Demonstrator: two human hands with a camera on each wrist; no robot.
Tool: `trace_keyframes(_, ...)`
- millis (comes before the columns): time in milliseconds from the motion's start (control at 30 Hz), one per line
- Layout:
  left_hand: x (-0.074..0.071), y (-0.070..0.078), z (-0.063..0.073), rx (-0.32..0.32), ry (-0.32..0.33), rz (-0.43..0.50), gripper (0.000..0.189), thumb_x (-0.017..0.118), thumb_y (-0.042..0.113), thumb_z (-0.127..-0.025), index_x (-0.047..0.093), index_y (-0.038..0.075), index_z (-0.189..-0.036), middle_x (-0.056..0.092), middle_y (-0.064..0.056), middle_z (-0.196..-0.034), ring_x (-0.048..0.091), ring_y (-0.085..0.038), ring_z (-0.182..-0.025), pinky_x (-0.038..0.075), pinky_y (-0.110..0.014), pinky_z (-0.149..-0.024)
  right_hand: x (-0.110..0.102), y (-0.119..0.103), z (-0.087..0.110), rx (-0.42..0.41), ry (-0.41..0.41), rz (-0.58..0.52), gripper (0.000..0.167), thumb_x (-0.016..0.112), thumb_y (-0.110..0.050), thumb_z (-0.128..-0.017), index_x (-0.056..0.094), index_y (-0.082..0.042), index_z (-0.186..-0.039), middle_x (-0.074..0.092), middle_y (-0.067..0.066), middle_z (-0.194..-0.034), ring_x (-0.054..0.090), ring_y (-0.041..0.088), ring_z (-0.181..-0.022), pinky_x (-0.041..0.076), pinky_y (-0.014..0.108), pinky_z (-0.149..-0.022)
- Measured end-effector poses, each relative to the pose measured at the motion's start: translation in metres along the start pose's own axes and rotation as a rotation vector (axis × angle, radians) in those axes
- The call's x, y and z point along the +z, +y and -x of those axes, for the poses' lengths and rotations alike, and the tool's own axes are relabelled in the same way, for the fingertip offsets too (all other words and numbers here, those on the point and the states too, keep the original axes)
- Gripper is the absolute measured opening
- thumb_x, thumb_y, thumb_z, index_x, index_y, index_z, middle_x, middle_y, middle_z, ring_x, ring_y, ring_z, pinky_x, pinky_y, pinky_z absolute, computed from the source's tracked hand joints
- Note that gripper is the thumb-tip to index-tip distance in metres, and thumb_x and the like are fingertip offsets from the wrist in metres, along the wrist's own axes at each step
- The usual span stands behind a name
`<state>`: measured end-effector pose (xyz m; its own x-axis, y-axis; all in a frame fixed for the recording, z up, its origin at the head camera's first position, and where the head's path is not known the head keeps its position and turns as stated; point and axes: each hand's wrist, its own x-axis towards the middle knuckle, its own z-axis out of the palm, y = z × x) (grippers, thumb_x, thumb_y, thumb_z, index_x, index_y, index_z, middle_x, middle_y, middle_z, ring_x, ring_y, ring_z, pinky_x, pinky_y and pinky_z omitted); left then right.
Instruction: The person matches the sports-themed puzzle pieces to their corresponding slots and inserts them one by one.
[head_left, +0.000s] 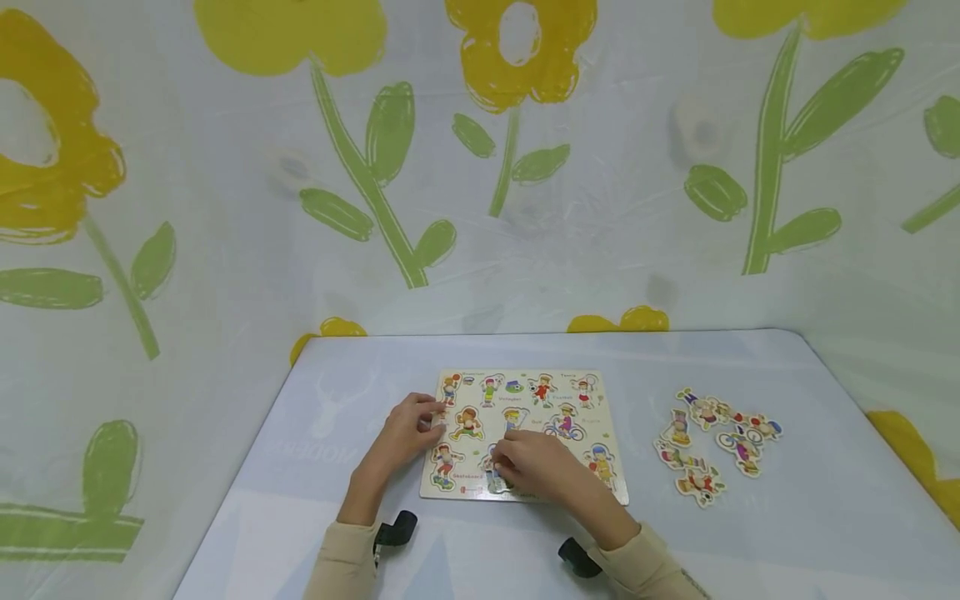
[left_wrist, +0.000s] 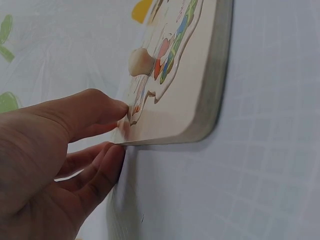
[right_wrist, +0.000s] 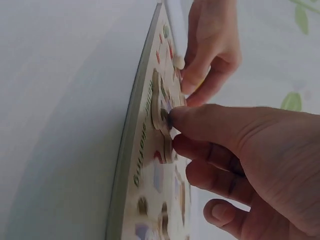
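A wooden peg puzzle board with pictures of children at sports lies on the table. My left hand grips its left edge. In the left wrist view the thumb rests on the board's face and the fingers press against the side. My right hand pinches a puzzle piece between thumb and index finger at the board's front, beside the "roller skating" lettering. The right hand partly hides this piece. Its other fingers are curled. A skateboarder piece with a round knob lies near the left hand.
Several loose puzzle pieces lie in a cluster on the table right of the board. The pale table meets a flower-printed curtain at the back and sides. Black wrist mounts sit at both sleeves.
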<state>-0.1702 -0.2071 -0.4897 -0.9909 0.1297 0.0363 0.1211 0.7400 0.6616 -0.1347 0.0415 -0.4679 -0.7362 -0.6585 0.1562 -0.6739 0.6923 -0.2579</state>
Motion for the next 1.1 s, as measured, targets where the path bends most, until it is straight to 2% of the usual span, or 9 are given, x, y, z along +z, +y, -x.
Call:
trace_keyframes(300,0.0,0.0,-0.004,0.008,0.001,-0.018,0.034,0.074,0.015,-0.085,0.071,0.006,-0.117,0.059,-0.013,-0.124,0.059,-0.017,-0.09,0.053,-0.029,-0.077,0.008,-0.012,-0.003,0.039,0.049,0.093,0.005,0.069,-0.023,-0.091,0.073,-0.02,-0.09,0.063,-0.009,-0.083,0.05,0.002,-0.066,0.043,0.017,-0.057)
trace_keyframes(500,0.0,-0.002,-0.003,0.0,-0.003,-0.005,0.034,0.074,0.015,-0.085,0.07,0.006,-0.118,0.059,-0.013,-0.125,0.059,-0.017,-0.091,0.052,-0.03,-0.077,0.013,-0.012,-0.002,0.048,0.071,0.088,0.004,0.07,-0.024,-0.09,0.072,-0.021,-0.09,0.063,-0.01,-0.083,0.047,0.001,-0.062,0.041,0.016,-0.054)
trace_keyframes(733,0.002,-0.006,0.0,-0.016,-0.001,-0.014,0.036,0.075,0.017,-0.085,0.07,0.008,-0.12,0.059,-0.012,-0.127,0.058,-0.016,-0.091,0.052,-0.028,-0.077,0.015,-0.01,-0.001,0.066,0.035,0.042,0.005,0.069,-0.025,-0.091,0.073,-0.023,-0.094,0.062,-0.01,-0.086,0.047,0.001,-0.064,0.04,0.016,-0.055)
trace_keyframes(1100,0.002,-0.006,-0.001,0.013,0.01,-0.008,0.036,0.075,0.015,-0.084,0.07,0.007,-0.119,0.059,-0.013,-0.126,0.059,-0.016,-0.09,0.052,-0.028,-0.076,0.008,-0.005,0.001,0.131,-0.07,-0.054,0.017,0.071,-0.025,-0.088,0.071,-0.024,-0.105,0.056,-0.01,-0.089,0.043,0.001,-0.063,0.036,0.018,-0.054)
